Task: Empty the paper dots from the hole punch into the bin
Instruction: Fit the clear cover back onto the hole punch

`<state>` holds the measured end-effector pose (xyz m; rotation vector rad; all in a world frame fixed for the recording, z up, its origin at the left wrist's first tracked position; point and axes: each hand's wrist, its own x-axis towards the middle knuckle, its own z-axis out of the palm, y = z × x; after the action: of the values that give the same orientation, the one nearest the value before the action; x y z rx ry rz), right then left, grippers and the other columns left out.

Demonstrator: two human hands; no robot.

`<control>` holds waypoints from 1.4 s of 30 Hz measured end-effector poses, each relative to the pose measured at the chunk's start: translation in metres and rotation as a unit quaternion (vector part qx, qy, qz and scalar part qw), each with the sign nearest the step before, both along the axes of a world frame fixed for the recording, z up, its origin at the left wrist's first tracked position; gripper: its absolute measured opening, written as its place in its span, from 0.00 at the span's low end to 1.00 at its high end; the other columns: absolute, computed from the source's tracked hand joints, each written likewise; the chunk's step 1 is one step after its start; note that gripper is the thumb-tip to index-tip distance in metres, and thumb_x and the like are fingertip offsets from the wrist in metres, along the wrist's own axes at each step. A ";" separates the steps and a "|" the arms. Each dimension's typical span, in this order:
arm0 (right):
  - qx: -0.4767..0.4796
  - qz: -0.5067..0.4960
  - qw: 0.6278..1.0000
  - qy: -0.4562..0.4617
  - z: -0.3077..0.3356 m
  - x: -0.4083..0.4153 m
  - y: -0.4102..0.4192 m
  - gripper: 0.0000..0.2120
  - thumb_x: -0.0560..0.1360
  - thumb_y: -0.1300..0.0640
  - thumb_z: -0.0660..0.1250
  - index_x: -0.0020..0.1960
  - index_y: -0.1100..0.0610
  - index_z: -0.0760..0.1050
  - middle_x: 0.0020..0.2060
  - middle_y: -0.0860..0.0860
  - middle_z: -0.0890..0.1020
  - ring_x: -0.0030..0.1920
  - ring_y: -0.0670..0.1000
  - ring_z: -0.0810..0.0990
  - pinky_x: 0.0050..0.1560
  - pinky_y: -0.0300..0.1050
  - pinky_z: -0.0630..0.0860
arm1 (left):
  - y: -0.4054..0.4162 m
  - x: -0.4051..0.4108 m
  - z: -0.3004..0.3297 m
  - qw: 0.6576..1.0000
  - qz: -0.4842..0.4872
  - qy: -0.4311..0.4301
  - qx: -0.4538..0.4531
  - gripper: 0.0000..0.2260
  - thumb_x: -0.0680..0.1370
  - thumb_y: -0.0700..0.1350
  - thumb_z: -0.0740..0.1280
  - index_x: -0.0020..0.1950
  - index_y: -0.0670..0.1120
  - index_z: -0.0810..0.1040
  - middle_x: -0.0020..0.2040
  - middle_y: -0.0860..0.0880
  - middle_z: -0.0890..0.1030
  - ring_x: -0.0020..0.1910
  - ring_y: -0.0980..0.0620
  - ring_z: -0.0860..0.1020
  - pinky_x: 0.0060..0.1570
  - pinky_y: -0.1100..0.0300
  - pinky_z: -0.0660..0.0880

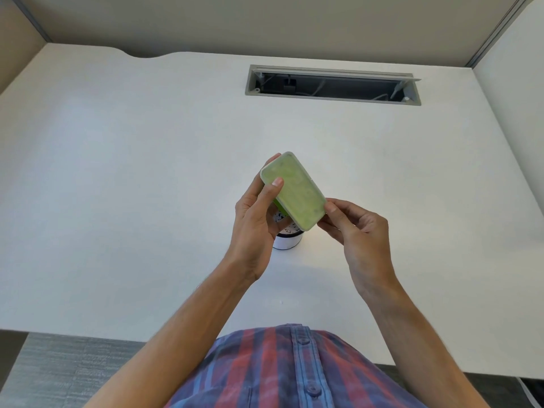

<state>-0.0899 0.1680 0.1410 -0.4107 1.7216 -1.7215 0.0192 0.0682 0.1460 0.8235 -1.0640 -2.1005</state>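
Note:
A green hole punch (294,191) is held upside down, its pale green base cover facing me, above a small white round bin (287,240) on the white desk (132,172). My left hand (256,228) grips the punch at its left end, thumb on the cover and fingers behind. My right hand (356,234) pinches the cover's lower right corner between thumb and fingers. The punch and my left hand hide most of the bin's opening; some pale paper bits show inside it.
A grey cable tray opening (332,85) with wires sits in the desk at the back. Beige partition walls (265,22) close off the back and sides. The desk's front edge runs just above my plaid shirt (288,369).

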 end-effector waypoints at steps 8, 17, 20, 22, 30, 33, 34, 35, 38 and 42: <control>-0.006 0.003 0.998 0.068 0.004 -0.004 0.004 0.10 0.79 0.63 0.66 0.44 0.53 0.84 0.39 0.46 0.87 0.43 0.50 0.85 0.49 0.40 0.81 | -0.028 0.004 0.016 0.979 0.017 -0.134 -0.151 0.07 0.80 0.45 0.67 0.53 0.44 0.83 0.40 0.55 0.84 0.45 0.56 0.83 0.42 0.63 0.79; 0.030 0.021 0.984 0.175 0.007 -0.019 0.006 0.08 0.79 0.61 0.66 0.46 0.53 0.83 0.39 0.43 0.86 0.42 0.46 0.85 0.48 0.43 0.83 | -0.039 0.003 0.018 0.958 -0.093 -0.206 -0.178 0.14 0.82 0.47 0.65 0.52 0.38 0.85 0.47 0.37 0.84 0.43 0.50 0.83 0.38 0.59 0.82; 0.036 0.013 0.986 0.160 0.004 -0.017 0.006 0.08 0.78 0.60 0.67 0.45 0.50 0.83 0.39 0.43 0.86 0.43 0.48 0.85 0.48 0.47 0.83 | -0.036 0.002 0.014 0.964 -0.053 -0.202 -0.166 0.12 0.81 0.45 0.66 0.49 0.38 0.85 0.48 0.33 0.84 0.41 0.49 0.82 0.37 0.60 0.80; 0.053 0.002 0.985 0.162 0.001 -0.013 0.007 0.05 0.77 0.57 0.69 0.46 0.50 0.83 0.39 0.42 0.86 0.40 0.47 0.85 0.47 0.49 0.83 | -0.035 0.002 0.009 0.963 -0.024 -0.206 -0.169 0.11 0.80 0.45 0.68 0.45 0.43 0.87 0.44 0.38 0.85 0.41 0.49 0.82 0.42 0.52 0.80; 0.051 0.044 0.996 0.065 -0.002 0.006 0.015 0.07 0.77 0.61 0.69 0.53 0.56 0.82 0.37 0.51 0.87 0.37 0.50 0.86 0.42 0.42 0.81 | -0.029 0.004 0.001 0.969 0.051 -0.202 -0.135 0.10 0.79 0.46 0.69 0.41 0.46 0.87 0.40 0.43 0.84 0.41 0.49 0.80 0.46 0.40 0.80; 0.013 0.031 0.999 -0.013 0.003 0.004 0.013 0.07 0.77 0.66 0.67 0.52 0.60 0.82 0.37 0.53 0.87 0.38 0.49 0.86 0.42 0.37 0.80 | -0.027 0.004 0.004 0.974 0.047 -0.188 -0.116 0.10 0.80 0.46 0.69 0.42 0.44 0.86 0.42 0.41 0.81 0.42 0.48 0.78 0.43 0.49 0.78; 0.004 0.027 0.999 -0.027 0.005 0.003 0.012 0.07 0.77 0.66 0.67 0.52 0.61 0.82 0.37 0.53 0.87 0.38 0.49 0.86 0.42 0.36 0.80 | -0.027 0.004 0.005 0.976 0.045 -0.183 -0.112 0.10 0.80 0.47 0.69 0.43 0.44 0.86 0.42 0.40 0.80 0.42 0.48 0.78 0.43 0.51 0.78; -0.002 0.024 0.999 -0.034 0.006 0.003 0.012 0.07 0.77 0.66 0.66 0.52 0.62 0.82 0.36 0.53 0.87 0.38 0.49 0.86 0.42 0.36 0.81 | -0.027 0.004 0.006 0.977 0.042 -0.177 -0.110 0.10 0.80 0.47 0.69 0.44 0.44 0.86 0.43 0.41 0.81 0.42 0.49 0.78 0.43 0.52 0.79; -0.011 0.015 0.999 -0.046 0.010 0.001 0.010 0.07 0.77 0.67 0.66 0.53 0.64 0.81 0.36 0.53 0.87 0.38 0.48 0.86 0.42 0.36 0.81 | -0.027 0.004 0.009 0.979 0.040 -0.165 -0.114 0.08 0.79 0.48 0.70 0.46 0.45 0.86 0.43 0.46 0.84 0.42 0.53 0.81 0.45 0.55 0.81; -0.018 0.004 0.998 -0.065 0.012 -0.002 0.010 0.07 0.77 0.66 0.66 0.50 0.61 0.82 0.34 0.52 0.87 0.37 0.47 0.86 0.42 0.37 0.81 | -0.022 0.009 0.006 0.971 0.062 -0.174 -0.148 0.06 0.77 0.46 0.72 0.51 0.45 0.85 0.46 0.52 0.86 0.46 0.58 0.84 0.48 0.59 0.81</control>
<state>-0.0916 0.1777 0.1535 -0.3136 1.5977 -1.7369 0.0286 0.0458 0.1522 1.0995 -1.4284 -1.6734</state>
